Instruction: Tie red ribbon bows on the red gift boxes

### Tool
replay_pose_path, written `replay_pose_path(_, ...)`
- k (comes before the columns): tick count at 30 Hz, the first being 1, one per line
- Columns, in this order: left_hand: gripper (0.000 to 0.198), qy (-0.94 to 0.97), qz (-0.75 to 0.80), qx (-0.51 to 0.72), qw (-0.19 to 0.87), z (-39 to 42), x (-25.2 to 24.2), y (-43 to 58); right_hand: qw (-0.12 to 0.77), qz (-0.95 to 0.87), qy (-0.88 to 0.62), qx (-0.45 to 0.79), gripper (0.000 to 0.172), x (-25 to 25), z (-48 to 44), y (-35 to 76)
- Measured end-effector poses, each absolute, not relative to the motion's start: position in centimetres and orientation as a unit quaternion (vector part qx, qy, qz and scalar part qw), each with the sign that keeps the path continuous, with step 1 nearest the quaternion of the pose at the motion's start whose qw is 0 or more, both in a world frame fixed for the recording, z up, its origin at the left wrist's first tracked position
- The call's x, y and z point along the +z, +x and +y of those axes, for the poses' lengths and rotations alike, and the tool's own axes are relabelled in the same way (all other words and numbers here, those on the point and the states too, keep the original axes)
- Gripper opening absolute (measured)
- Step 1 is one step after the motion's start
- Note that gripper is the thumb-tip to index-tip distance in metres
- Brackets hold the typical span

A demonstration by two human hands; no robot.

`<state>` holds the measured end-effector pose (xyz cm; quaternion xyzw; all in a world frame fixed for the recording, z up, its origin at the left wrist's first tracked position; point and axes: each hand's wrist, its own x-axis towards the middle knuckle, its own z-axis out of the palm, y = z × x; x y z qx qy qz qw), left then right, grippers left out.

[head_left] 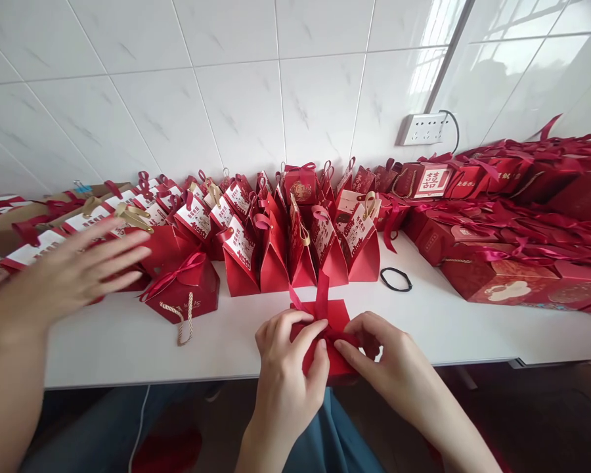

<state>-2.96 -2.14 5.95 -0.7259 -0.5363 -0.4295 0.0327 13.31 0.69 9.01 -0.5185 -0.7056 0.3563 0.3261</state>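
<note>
At the table's front edge sits a red gift box [339, 314] with a dark red ribbon [322, 295] on its top. My left hand [295, 358] rests over the box's left side, thumb and fingers closed on the ribbon near its middle. From the right, my right hand [387, 348] pinches another part of the same ribbon. One ribbon end stands up above the box. The knot or loop between my fingers is partly hidden. Just beyond the box stands a row of red triangular gift boxes [303, 263].
Another person's hand [79, 276] reaches in at left near a box with a bow and rope handle [182, 289]. Many finished-looking boxes [502, 263] are stacked at right. A black hair tie [396, 280] lies on the white table [236, 348]. A socket strip [423, 129] hangs on the wall.
</note>
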Motion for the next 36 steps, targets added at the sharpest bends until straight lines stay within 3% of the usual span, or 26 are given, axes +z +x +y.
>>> replay_pose_path(8,0.029,-0.740,-0.539,-0.401,0.033,-2.1,5.7,-3.4,0.335,-0.706,-0.496,0.379,0.008,9.0,0.6,13.6)
replay_pose_path(16,0.027,-0.731,-0.539,-0.417,0.033,-2.1,5.8,-3.1,0.314,-0.710,-0.518,0.357,0.016,9.3,1.0,13.7)
replay_pose_path(29,0.028,-0.735,-0.544,-0.404,0.021,-2.0,5.6,-3.4,0.258,-0.673,-0.436,0.538,0.037,9.3,0.6,14.7)
replay_pose_path(36,0.027,-0.736,-0.542,-0.405,0.022,-2.2,5.6,-3.3,0.290,-0.673,-0.445,0.515,0.032,9.5,0.8,14.5)
